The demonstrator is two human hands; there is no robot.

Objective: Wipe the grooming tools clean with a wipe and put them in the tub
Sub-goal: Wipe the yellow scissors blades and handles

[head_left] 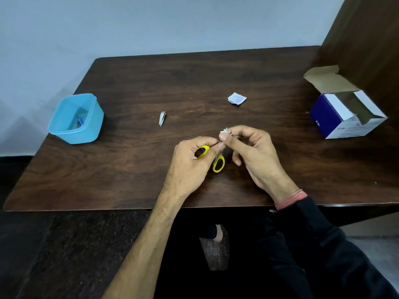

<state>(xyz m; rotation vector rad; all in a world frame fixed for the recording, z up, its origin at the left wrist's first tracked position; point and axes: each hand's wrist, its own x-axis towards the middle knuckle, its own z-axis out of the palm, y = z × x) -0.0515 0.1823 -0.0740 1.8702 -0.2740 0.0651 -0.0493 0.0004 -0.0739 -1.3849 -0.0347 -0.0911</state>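
Left hand (190,156) grips scissors (218,164) by yellow handles, above table (129,169) centre. Right hand (252,147) pinches wipe (223,131) around blades. Advise: draw wipe toward tips, fingers clear of edges. Clipper (162,118) unwiped; tub (75,118) far left.

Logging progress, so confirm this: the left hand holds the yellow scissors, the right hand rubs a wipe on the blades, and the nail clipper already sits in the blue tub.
Wrong on one count: the head view shows the nail clipper lying on the table, between the blue tub and the hands. The left hand does hold the yellow scissors, and the right hand rubs the wipe on the blades.
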